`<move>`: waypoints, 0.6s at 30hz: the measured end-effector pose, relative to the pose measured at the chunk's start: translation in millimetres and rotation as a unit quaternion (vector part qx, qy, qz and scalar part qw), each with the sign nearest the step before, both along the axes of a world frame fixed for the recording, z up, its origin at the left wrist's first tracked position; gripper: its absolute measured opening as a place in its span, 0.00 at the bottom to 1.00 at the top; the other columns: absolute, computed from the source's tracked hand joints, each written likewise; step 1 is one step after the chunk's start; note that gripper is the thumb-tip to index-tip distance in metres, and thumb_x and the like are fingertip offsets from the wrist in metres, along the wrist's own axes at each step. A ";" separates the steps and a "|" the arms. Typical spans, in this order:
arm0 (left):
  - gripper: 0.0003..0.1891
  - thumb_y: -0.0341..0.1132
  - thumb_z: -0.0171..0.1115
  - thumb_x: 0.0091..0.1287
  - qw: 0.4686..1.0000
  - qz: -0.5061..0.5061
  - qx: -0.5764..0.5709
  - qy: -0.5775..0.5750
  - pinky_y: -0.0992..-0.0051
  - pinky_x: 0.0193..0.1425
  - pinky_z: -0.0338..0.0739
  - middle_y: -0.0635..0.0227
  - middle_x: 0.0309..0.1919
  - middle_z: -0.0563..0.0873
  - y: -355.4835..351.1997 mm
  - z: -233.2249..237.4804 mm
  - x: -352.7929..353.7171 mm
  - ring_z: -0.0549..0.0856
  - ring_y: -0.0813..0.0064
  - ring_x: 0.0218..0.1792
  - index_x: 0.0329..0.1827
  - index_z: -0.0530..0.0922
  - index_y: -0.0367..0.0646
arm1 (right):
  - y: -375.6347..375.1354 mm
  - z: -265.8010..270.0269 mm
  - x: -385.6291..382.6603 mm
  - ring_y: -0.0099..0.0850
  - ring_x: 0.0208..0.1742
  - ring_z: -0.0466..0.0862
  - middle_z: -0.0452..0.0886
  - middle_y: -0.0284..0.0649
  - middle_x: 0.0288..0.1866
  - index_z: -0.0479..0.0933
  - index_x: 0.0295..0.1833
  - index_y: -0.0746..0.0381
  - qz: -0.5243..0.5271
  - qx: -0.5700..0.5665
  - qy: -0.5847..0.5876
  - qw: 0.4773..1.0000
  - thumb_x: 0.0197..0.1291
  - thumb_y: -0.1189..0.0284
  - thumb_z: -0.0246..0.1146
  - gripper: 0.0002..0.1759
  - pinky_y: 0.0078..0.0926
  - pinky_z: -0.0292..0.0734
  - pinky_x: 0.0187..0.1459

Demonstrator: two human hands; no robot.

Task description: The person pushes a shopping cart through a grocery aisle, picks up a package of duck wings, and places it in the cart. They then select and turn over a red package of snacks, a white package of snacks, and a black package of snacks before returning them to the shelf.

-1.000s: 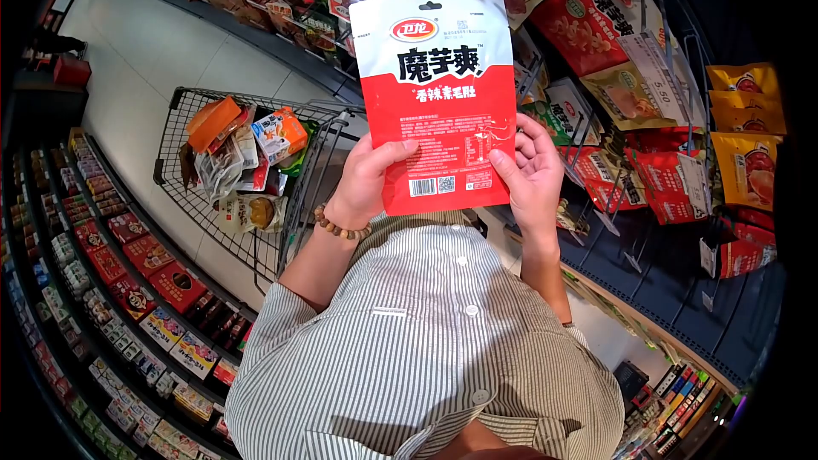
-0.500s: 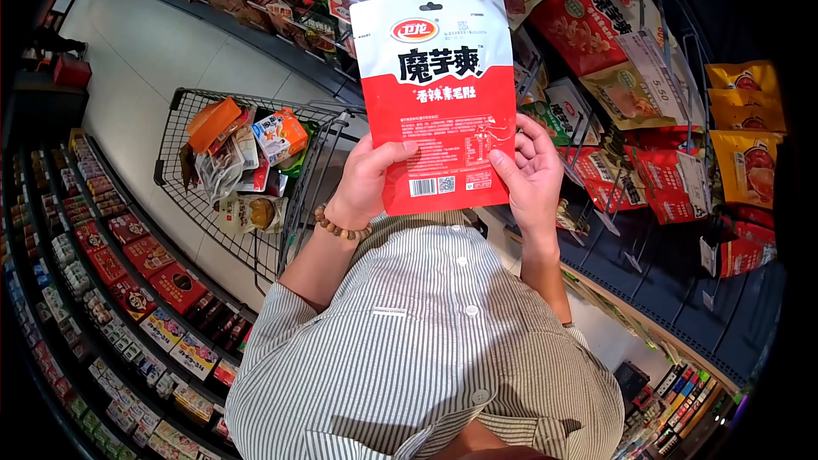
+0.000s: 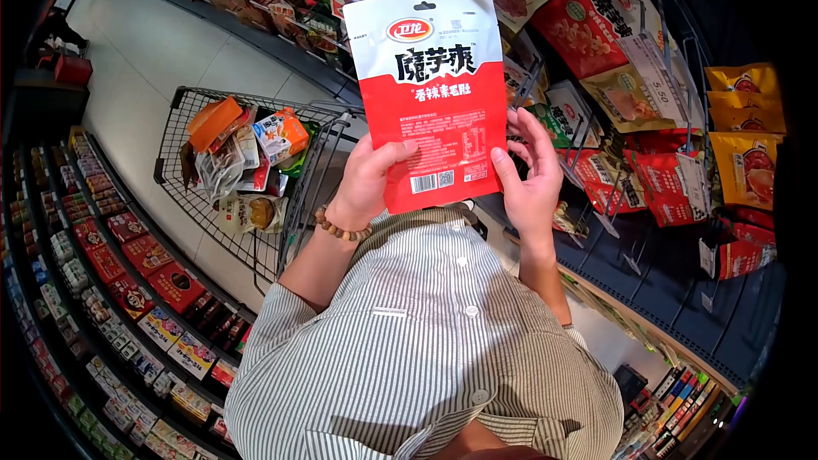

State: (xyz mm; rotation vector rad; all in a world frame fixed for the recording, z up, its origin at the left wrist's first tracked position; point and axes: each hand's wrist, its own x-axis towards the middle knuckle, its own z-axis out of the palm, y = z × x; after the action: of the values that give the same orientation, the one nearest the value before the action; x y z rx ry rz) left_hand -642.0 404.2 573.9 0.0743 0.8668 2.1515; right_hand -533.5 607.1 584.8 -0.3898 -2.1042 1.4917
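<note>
A red and white snack pouch (image 3: 430, 102) is held up in front of my chest, its printed back with barcode facing me and its top leaning slightly left. My left hand (image 3: 368, 179) is closed on the lower left edge, thumb across the front and fingers hidden behind; a bead bracelet circles that wrist. At the lower right edge my right hand (image 3: 532, 170) has its fingers apart, outside the pouch. Its thumb tip overlaps the pouch's edge; whether it presses there is hard to see.
A wire shopping cart (image 3: 213, 221) with several packaged snacks stands to the left. Hanging pouches (image 3: 665, 175) and price tags fill the rack on the right. Curved shelves (image 3: 128, 307) of packaged goods run along the lower left. Pale floor tiles (image 3: 145, 43) lie beyond the cart.
The pouch has shifted slightly left and tilted, its right side moving away from my right hand. My right fingers have spread and loosened from its edge. My left hand keeps its hold.
</note>
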 end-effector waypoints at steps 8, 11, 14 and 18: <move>0.19 0.28 0.60 0.73 0.998 -0.004 -0.049 0.046 0.71 0.61 0.81 0.62 0.56 0.86 8.3 -1.1 7.0 0.86 0.73 0.54 0.65 0.75 0.32 | -16.9 11.3 0.0 0.37 0.65 0.82 0.81 0.47 0.67 0.72 0.72 0.67 0.086 0.000 -0.033 0.996 0.60 0.74 0.73 0.34 0.32 0.79 0.62; 0.30 0.30 0.64 0.72 0.977 -0.062 -0.073 0.191 0.72 0.63 0.77 0.67 0.63 0.80 11.9 3.0 9.1 0.81 0.78 0.58 0.76 0.66 0.37 | -21.3 10.2 -0.2 0.38 0.68 0.81 0.77 0.49 0.72 0.67 0.75 0.68 0.131 -0.048 -0.053 0.989 0.59 0.67 0.76 0.42 0.35 0.80 0.62; 0.40 0.34 0.66 0.73 0.946 -0.068 -0.091 0.304 0.67 0.72 0.73 0.59 0.76 0.69 18.8 7.2 14.4 0.74 0.70 0.71 0.84 0.54 0.39 | -21.0 9.6 0.8 0.39 0.65 0.83 0.78 0.51 0.69 0.67 0.75 0.69 0.135 -0.062 -0.032 0.988 0.59 0.64 0.77 0.43 0.35 0.80 0.63; 0.40 0.44 0.62 0.75 0.920 -0.084 -0.110 0.366 0.64 0.76 0.67 0.46 0.81 0.60 20.5 3.6 18.0 0.67 0.59 0.78 0.82 0.55 0.33 | -15.4 6.8 1.8 0.36 0.60 0.86 0.84 0.48 0.60 0.71 0.70 0.70 0.146 -0.056 -0.042 0.987 0.60 0.62 0.76 0.38 0.31 0.79 0.61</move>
State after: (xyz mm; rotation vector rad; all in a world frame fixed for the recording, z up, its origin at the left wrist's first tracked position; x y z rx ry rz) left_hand -624.0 424.7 577.5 0.8491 1.4546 1.8445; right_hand -531.7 591.7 591.7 -0.1926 -2.2225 1.7937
